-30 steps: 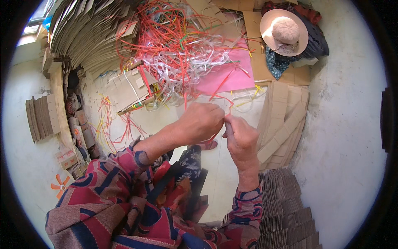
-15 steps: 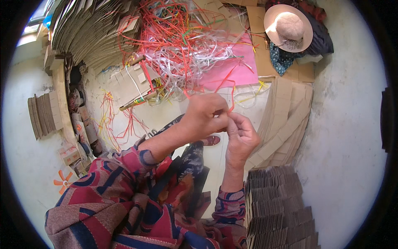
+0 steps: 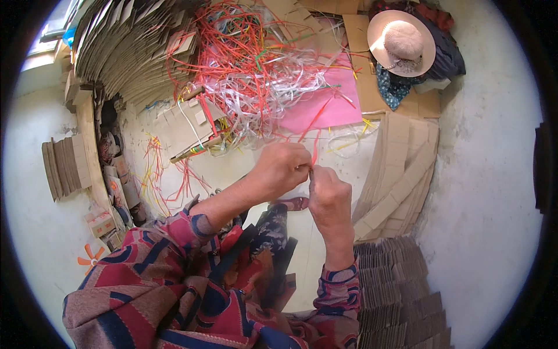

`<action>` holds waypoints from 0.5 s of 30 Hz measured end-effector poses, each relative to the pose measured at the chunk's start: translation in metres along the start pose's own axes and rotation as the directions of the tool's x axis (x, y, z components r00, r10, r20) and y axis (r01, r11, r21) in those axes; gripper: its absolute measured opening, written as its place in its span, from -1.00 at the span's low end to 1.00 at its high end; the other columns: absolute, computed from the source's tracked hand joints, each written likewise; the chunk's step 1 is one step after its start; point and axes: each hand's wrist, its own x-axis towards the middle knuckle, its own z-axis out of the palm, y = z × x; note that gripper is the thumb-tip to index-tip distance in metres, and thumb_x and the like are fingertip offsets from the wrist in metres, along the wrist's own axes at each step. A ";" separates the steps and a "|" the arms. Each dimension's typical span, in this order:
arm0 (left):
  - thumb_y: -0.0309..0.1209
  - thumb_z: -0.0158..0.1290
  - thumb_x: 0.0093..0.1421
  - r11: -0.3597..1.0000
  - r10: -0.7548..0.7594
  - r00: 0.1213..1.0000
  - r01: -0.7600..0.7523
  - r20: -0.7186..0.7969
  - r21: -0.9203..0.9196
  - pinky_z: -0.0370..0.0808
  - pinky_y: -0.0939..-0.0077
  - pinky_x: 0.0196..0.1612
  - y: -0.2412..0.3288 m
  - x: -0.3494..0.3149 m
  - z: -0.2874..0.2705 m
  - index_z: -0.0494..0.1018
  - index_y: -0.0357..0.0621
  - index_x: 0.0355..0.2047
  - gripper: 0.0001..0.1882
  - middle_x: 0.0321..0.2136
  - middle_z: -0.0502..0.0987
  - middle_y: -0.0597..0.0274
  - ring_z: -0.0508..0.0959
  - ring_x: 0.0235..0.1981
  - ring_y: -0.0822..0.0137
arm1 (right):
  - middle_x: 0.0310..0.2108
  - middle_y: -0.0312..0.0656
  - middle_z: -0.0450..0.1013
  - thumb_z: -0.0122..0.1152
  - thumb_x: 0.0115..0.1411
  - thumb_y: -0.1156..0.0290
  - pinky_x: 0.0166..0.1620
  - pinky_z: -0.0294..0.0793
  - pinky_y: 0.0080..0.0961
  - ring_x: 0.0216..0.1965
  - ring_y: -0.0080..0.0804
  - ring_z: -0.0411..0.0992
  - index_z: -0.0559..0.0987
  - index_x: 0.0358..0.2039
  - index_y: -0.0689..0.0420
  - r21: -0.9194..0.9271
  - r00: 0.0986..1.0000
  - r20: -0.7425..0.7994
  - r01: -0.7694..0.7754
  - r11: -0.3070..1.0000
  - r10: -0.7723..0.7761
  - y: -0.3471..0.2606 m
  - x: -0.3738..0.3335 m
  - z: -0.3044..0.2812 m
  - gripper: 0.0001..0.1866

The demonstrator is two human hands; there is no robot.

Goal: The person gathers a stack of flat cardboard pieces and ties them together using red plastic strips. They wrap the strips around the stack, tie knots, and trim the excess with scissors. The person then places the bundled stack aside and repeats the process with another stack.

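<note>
A thin red plastic strap (image 3: 315,149) stands up between my two hands, which are close together in the middle of the view. My left hand (image 3: 281,165) is closed, its thumb and fingers pinching the strap. Right beside it, my right hand (image 3: 330,194) is curled in a fist around the strap's lower part. Where the strap runs inside the fingers is hidden. Beyond my hands lies a big tangle of red and white plastic straps (image 3: 250,75), partly on a pink sheet (image 3: 344,107).
Flat cardboard pieces (image 3: 401,151) lie at right, with stacked cardboard (image 3: 390,291) nearer me. A straw hat (image 3: 381,35) rests on dark cloth at the far right. Tall cardboard piles (image 3: 128,52) fill the far left. A cardboard box (image 3: 183,125) sits before the tangle.
My right hand has turned from raised, bent fingers into a tighter fist and sits slightly lower. The left hand has shifted a little down. The strap between them now stands more upright.
</note>
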 end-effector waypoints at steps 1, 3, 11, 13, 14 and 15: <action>-0.60 0.04 -0.15 1.000 0.020 1.000 -0.020 0.007 0.008 0.32 0.35 -0.53 0.001 -0.001 0.000 0.37 -0.28 -0.59 -0.93 -0.66 0.33 0.09 0.39 -0.59 0.11 | -0.63 -0.13 0.28 0.06 -0.15 0.64 -0.62 0.32 -0.36 -0.66 -0.23 0.37 0.39 -0.55 0.18 -0.028 0.999 -0.016 0.035 0.999 -0.036 0.000 0.000 0.000 -0.89; -0.61 0.03 -0.14 0.998 0.059 0.998 -0.060 0.021 0.024 0.33 0.35 -0.53 0.004 -0.001 -0.003 0.38 -0.28 -0.59 -0.94 -0.66 0.35 0.08 0.40 -0.60 0.10 | -0.64 -0.17 0.25 0.08 -0.16 0.61 -0.64 0.29 -0.36 -0.70 -0.26 0.32 0.35 -0.62 0.14 -0.085 0.993 -0.046 0.105 0.991 -0.109 0.000 0.001 0.000 -0.89; -0.58 0.06 -0.09 0.985 -0.119 0.992 0.123 0.046 -0.122 0.38 0.51 -0.52 0.007 0.001 -0.004 0.49 -0.31 -0.52 -0.92 -0.65 0.45 0.09 0.46 -0.63 0.38 | -0.64 -0.25 0.22 0.11 -0.20 0.55 -0.65 0.24 -0.43 -0.65 -0.35 0.28 0.31 -0.68 0.13 -0.069 0.972 -0.088 0.212 0.975 -0.217 0.008 0.005 0.001 -0.86; -0.58 0.05 -0.09 0.918 -0.284 0.943 0.319 0.172 -0.236 0.38 0.56 -0.53 0.006 0.000 -0.009 0.49 -0.33 -0.54 -0.93 -0.68 0.46 0.18 0.45 -0.63 0.46 | -0.66 -0.20 0.23 0.11 -0.21 0.61 -0.64 0.25 -0.41 -0.69 -0.29 0.26 0.35 -0.66 0.18 -0.108 0.962 -0.029 0.266 0.958 -0.270 0.008 -0.001 0.005 -0.88; -0.58 0.04 -0.09 0.816 -0.405 0.865 0.488 0.296 -0.309 0.37 0.58 -0.54 0.005 0.003 -0.015 0.49 -0.34 -0.55 -0.93 -0.68 0.46 0.23 0.44 -0.63 0.49 | -0.65 -0.21 0.22 0.11 -0.22 0.60 -0.64 0.25 -0.42 -0.69 -0.30 0.26 0.33 -0.67 0.17 -0.117 0.953 0.000 0.302 0.946 -0.304 0.007 -0.003 0.005 -0.87; -0.58 0.04 -0.09 0.681 -0.495 0.759 0.641 0.422 -0.354 0.37 0.60 -0.54 0.004 0.005 -0.020 0.48 -0.35 -0.56 -0.93 -0.69 0.46 0.29 0.43 -0.63 0.52 | -0.65 -0.23 0.21 0.11 -0.24 0.60 -0.65 0.25 -0.43 -0.68 -0.32 0.25 0.32 -0.67 0.16 -0.127 0.940 0.030 0.340 0.932 -0.339 0.007 -0.004 0.004 -0.86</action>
